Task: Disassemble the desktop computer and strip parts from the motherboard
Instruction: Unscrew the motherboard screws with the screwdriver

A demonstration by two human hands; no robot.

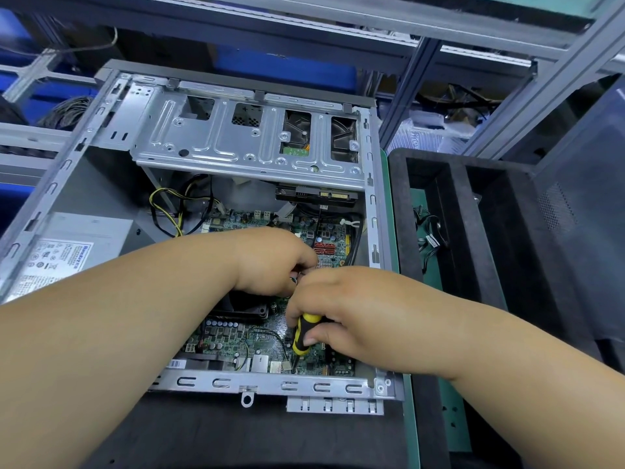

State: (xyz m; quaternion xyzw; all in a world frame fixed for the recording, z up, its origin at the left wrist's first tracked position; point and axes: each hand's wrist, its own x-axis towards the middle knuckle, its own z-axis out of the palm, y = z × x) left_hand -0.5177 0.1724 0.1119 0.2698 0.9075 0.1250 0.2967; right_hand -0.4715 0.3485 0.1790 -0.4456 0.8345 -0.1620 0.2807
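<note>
**Hands over the board, screwdriver gripped**

Lay on its side with the cover off: one desktop case (370, 204), resting on a dark work surface (270, 441). Inside, flat on the case floor: one green motherboard (236, 336), partly hidden by both forearms.

Right hand (341, 309): fingers curled tight round one yellow-and-black screwdriver (303, 333), held with the handle up and the shaft pointing down at the board near the front rail. Tip too dark to place on any screw. Left hand (270, 262): fingers curled down against the board just beside the right hand; pinching something or not, impossible to tell, fingertips hidden.

Judged on handling: board stiff but thin, and fragile; likely to flex and crack at solder joints if levered. Best taken by bare edges, never by capacitors or sockets. Sheet-metal case rigid, probably sharp along stamped edges. Screwdriver handle looked grippy, little chance of slipping.

Counted elsewhere: one power supply (67, 252) with a white label at left; one drive cage (243, 140) across the top; one hard drive (316, 194) slung beneath it; one bundle of yellow-and-black cables (169, 211); red SATA ports (324, 248) in a cluster, number unclear; one black foam tray (473, 238) at right.
</note>
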